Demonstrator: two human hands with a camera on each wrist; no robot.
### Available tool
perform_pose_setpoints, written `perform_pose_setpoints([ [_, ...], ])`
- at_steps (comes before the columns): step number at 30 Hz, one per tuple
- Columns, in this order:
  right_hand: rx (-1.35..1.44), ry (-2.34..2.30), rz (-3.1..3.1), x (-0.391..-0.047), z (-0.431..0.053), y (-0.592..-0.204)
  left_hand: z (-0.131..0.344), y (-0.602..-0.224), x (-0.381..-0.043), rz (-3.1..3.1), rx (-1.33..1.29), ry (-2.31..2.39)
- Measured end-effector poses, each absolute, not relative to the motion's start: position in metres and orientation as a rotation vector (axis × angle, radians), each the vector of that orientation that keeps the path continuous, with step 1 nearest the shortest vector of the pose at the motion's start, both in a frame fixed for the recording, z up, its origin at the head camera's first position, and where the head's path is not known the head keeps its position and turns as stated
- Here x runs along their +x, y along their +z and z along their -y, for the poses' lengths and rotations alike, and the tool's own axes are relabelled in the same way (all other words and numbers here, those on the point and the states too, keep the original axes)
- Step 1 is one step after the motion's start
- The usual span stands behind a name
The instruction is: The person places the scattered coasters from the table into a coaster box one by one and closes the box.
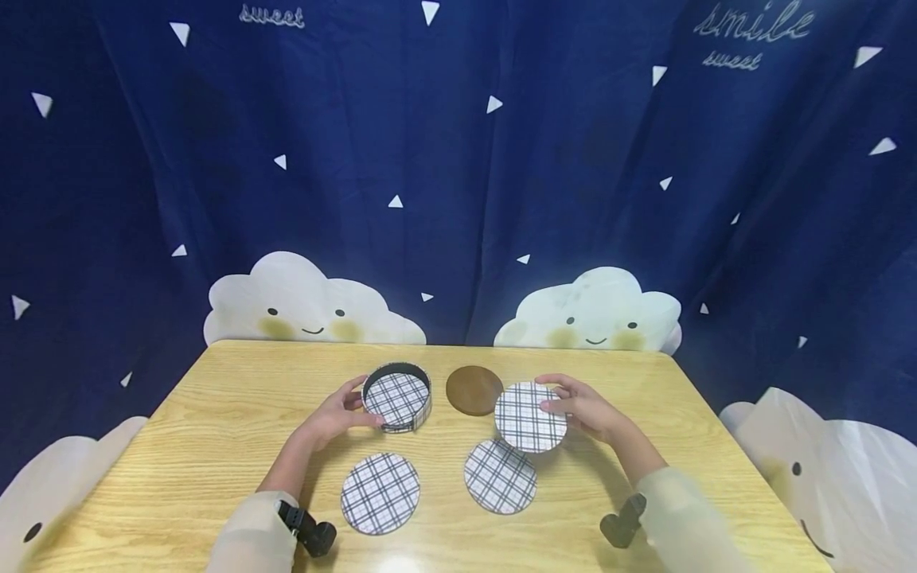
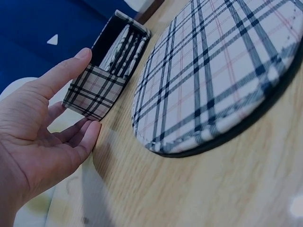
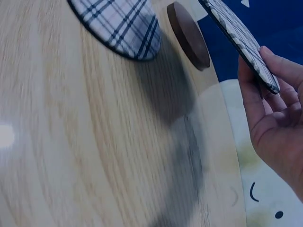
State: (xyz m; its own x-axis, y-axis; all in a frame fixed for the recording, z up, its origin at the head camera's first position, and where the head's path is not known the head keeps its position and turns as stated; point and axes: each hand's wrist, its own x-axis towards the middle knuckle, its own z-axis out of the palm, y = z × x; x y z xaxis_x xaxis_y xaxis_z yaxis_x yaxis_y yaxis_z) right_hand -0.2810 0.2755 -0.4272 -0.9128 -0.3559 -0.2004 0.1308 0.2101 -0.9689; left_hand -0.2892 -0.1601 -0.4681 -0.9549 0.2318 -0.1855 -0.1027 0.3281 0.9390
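Observation:
My left hand (image 1: 340, 413) holds a round, plaid-covered coaster holder (image 1: 423, 411) from its left side, thumb at the near rim. Several plaid coasters (image 2: 124, 49) lie stacked inside, seen through the holder's side opening in the left wrist view. With thumb and fingers, my right hand (image 1: 582, 407) pinches the edge of another round plaid coaster (image 1: 528, 418), raised over the table; in the right wrist view this coaster is tilted, its dark underside edge showing. Two more plaid coasters lie flat on the table, one at near left (image 1: 380, 494) and one at near right (image 1: 501, 480).
A round brown wooden disc (image 1: 474, 391) lies between the holder and the raised coaster. The wood-grain table (image 1: 272, 374) ends at a dark blue curtain (image 1: 444, 159) with white clouds and triangles. Each wrist carries a black strapped camera.

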Motion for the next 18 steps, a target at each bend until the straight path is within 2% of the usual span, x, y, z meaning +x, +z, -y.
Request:
perform_pose_setpoints([
  [18, -0.267, -1.766, -2.106, -0.292, -0.239, -0.422, 0.161, -0.470, -0.290, -2.303, 0.160, 1.680],
])
